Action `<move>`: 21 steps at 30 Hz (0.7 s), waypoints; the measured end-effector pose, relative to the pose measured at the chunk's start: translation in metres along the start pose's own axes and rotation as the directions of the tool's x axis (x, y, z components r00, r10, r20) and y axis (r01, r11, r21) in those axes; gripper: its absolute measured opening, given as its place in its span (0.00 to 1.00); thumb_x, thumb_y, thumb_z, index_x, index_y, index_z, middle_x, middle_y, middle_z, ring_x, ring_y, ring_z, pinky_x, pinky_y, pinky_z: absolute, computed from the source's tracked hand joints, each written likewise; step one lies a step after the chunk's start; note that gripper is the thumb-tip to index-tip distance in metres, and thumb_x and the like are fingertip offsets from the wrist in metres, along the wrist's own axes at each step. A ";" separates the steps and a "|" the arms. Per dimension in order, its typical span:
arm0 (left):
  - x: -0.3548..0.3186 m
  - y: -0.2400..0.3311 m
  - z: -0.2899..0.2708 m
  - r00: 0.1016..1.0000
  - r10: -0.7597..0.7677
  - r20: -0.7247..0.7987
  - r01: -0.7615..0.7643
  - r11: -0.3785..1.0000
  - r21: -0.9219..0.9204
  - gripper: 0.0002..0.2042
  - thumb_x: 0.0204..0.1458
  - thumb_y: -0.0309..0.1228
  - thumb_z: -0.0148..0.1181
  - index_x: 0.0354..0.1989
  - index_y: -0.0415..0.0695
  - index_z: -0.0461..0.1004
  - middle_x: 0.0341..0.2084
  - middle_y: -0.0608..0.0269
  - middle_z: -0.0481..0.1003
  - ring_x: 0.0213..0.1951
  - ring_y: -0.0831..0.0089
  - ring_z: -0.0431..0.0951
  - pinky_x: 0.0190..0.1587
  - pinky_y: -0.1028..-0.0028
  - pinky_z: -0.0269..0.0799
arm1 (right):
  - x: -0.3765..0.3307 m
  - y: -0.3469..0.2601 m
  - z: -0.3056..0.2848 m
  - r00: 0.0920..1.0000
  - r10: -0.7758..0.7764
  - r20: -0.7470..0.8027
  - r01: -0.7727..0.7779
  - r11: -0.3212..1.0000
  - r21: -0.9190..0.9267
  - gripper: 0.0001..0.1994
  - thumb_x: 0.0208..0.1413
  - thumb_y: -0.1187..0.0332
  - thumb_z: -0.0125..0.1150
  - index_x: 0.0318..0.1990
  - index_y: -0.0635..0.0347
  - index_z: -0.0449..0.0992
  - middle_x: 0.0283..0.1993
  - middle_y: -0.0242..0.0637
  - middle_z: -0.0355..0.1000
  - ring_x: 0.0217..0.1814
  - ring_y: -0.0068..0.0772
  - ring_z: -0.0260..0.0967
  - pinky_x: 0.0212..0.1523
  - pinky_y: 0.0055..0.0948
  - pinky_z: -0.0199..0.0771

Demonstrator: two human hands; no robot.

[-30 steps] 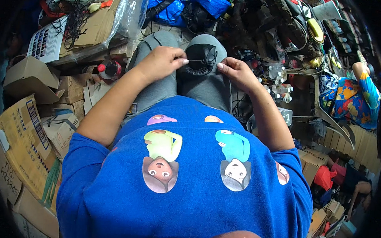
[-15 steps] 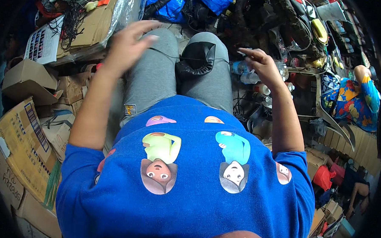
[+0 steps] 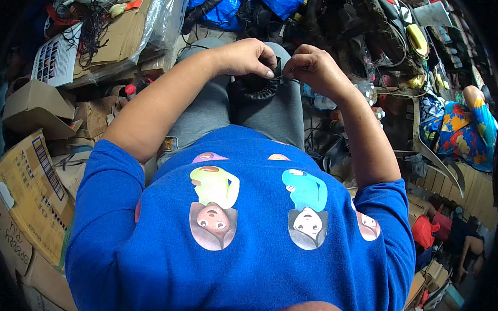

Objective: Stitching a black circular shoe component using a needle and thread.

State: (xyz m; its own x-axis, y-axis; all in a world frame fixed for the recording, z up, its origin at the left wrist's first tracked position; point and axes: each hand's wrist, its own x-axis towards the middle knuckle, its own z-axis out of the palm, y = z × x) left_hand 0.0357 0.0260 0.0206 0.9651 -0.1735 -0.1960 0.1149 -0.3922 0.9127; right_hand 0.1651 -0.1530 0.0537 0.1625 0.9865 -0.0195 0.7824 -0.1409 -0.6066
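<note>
The person's blue shirt (image 3: 245, 250), printed with cartoon figures, fills the lower half of the view, and grey trousers (image 3: 273, 109) cover the lap above it, directly under the grip. Off to the left of the grip lie flattened cardboard boxes (image 3: 30, 201) and a sheet of clear plastic (image 3: 163, 18); beyond the grip sits a crumpled blue bag (image 3: 228, 4), and to its right a heap of dark shoes and yellow soles (image 3: 418, 40), with a patterned cloth (image 3: 455, 131) further right. On the lap, beneath both hands, rests a black shoe (image 3: 254, 88) with a ridged rim, its opening facing up. The left hand (image 3: 245, 56) curls down over the shoe's far left edge, fingers closed against it, touching the rim. The right hand (image 3: 314, 69) sits just beside it, thumb and forefinger pinched together on what seems a thin dark thread (image 3: 283, 73); the thread itself is too fine to make out clearly. The two hands nearly meet above the shoe's middle.
</note>
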 end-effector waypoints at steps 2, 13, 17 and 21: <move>0.001 0.000 0.001 0.999 -0.031 0.018 0.032 0.997 -0.067 0.12 0.43 0.32 0.64 0.35 0.38 0.74 0.30 0.64 0.74 0.35 0.75 0.72 0.43 0.75 0.66 | 0.001 0.002 0.001 1.000 -0.029 0.009 0.029 1.000 -0.004 0.06 0.41 0.73 0.64 0.30 0.52 0.79 0.30 0.35 0.69 0.34 0.36 0.70 0.36 0.30 0.71; 0.004 -0.015 0.005 0.989 -0.079 0.123 0.122 0.910 -0.396 0.13 0.46 0.27 0.61 0.41 0.37 0.75 0.33 0.65 0.75 0.37 0.78 0.73 0.45 0.78 0.67 | -0.025 -0.001 0.025 0.981 0.191 -0.014 -0.180 0.943 0.279 0.10 0.41 0.79 0.62 0.33 0.56 0.78 0.33 0.32 0.71 0.36 0.24 0.70 0.38 0.24 0.70; 0.005 -0.015 0.003 0.985 -0.052 0.166 0.103 0.944 -0.313 0.17 0.47 0.27 0.59 0.47 0.38 0.73 0.37 0.63 0.75 0.42 0.76 0.73 0.50 0.77 0.65 | -0.036 -0.010 0.029 0.988 0.133 -0.085 -0.116 0.977 0.180 0.13 0.41 0.79 0.61 0.36 0.53 0.79 0.32 0.34 0.70 0.36 0.27 0.71 0.36 0.26 0.71; 0.006 -0.011 0.001 0.972 -0.031 0.233 0.072 0.983 -0.170 0.19 0.47 0.26 0.56 0.50 0.38 0.71 0.40 0.61 0.74 0.45 0.75 0.71 0.52 0.76 0.62 | -0.038 -0.017 0.030 0.991 0.059 -0.118 -0.061 0.998 -0.021 0.13 0.42 0.75 0.60 0.37 0.47 0.79 0.30 0.37 0.69 0.33 0.38 0.71 0.34 0.33 0.71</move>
State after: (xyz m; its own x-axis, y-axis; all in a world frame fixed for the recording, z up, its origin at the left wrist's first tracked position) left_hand 0.0397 0.0289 0.0090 0.8797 -0.3672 -0.3021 0.2222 -0.2442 0.9439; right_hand 0.1278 -0.1859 0.0406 0.2779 0.9598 0.0391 0.7833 -0.2029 -0.5876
